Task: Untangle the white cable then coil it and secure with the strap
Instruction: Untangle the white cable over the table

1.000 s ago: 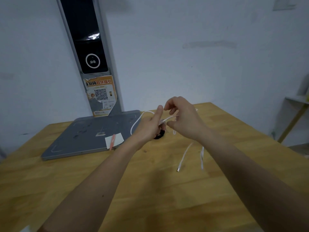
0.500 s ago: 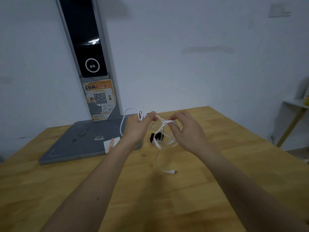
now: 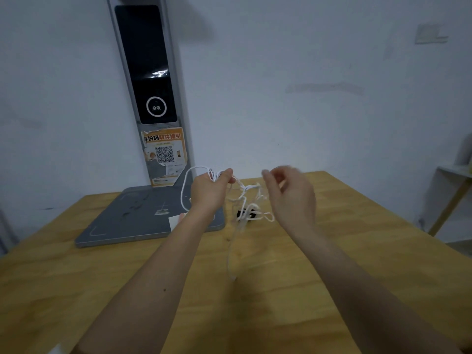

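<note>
The white cable (image 3: 244, 194) hangs as a loose tangle between my two hands above the wooden table (image 3: 370, 251). My left hand (image 3: 208, 194) pinches several loops of it at the fingertips, and one loop arcs out to the left. My right hand (image 3: 292, 196) is blurred, with curled fingers beside the tangle; strands run to its palm side, but a grip on them cannot be made out. One free end dangles down to the tabletop (image 3: 233, 275). The black strap (image 3: 247, 214) lies on the table under the tangle.
A grey flat base plate (image 3: 132, 226) with a tall upright column (image 3: 150, 72) and an orange QR sticker (image 3: 164, 154) stands at the back left. A white paper slip (image 3: 173, 222) lies on the plate. A small shelf (image 3: 454, 180) stands off to the right.
My hands have moved apart, the right one lifting away to the right. The tangle is stretched out between them and the dangling end has swung left.
</note>
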